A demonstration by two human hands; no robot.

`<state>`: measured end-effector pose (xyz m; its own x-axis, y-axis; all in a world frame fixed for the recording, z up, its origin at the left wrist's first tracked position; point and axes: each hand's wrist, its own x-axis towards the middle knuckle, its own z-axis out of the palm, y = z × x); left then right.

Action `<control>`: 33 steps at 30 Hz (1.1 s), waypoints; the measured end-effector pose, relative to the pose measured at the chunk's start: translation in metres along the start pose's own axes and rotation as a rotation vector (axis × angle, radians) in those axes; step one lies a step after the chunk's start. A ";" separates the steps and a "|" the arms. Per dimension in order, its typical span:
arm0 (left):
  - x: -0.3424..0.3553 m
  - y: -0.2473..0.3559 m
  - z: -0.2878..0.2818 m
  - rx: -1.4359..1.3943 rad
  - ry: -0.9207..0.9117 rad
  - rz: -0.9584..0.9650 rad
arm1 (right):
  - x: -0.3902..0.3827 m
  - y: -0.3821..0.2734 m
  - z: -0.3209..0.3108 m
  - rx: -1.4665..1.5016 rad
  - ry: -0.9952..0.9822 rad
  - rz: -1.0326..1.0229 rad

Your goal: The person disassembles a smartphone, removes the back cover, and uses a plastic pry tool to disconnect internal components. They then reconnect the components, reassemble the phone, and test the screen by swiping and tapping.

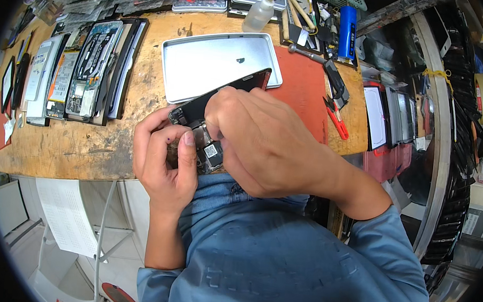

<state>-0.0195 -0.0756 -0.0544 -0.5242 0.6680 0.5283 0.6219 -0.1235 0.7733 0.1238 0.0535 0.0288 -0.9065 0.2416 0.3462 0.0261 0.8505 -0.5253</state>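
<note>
An opened phone [211, 150] is held up over my lap, in front of the bench edge. Its black panel [194, 106] leans up from the body, and inner parts with a small square-coded label show. My left hand [164, 165] grips the phone from the left, thumb along its near side. Over the phone's inside, my right hand [271, 139] is closed with fingers bent down. Whatever those fingertips pinch is hidden behind the hand. Just beyond the phone lies a shallow white metal tray [180, 61] with a small dark piece [240, 60] in it.
Opened phones [92, 65] stand in a row on the wooden bench [65, 151] at left. Right of the tray lie a red mat [306, 91], red-handled cutters [337, 120] and a hammer [306, 54]. A squeeze bottle [258, 16] and a blue cylinder [347, 34] stand at the back.
</note>
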 end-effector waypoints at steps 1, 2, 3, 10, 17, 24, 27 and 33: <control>-0.001 -0.001 0.000 0.003 0.005 0.002 | 0.000 0.000 -0.002 0.049 -0.018 0.010; -0.001 -0.001 0.000 0.006 0.011 0.004 | 0.000 0.000 -0.003 0.098 -0.035 0.019; -0.001 -0.001 -0.001 0.014 0.008 0.004 | 0.001 -0.001 -0.003 0.128 -0.018 0.033; 0.001 0.001 0.000 0.043 -0.005 0.015 | 0.000 0.002 -0.004 0.166 0.055 0.063; 0.000 0.003 0.000 0.063 -0.012 0.001 | -0.004 0.006 -0.011 0.137 0.074 0.077; 0.000 0.002 0.000 0.070 -0.019 0.002 | -0.005 0.011 -0.008 0.123 0.082 0.059; 0.001 0.002 0.000 0.081 -0.017 0.009 | -0.005 0.011 -0.007 0.116 0.078 0.062; 0.001 0.002 0.001 0.101 -0.019 0.012 | -0.005 0.013 -0.008 0.075 0.020 0.000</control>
<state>-0.0179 -0.0749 -0.0524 -0.5057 0.6808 0.5299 0.6841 -0.0578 0.7271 0.1320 0.0672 0.0269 -0.8979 0.2513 0.3614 -0.0065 0.8133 -0.5818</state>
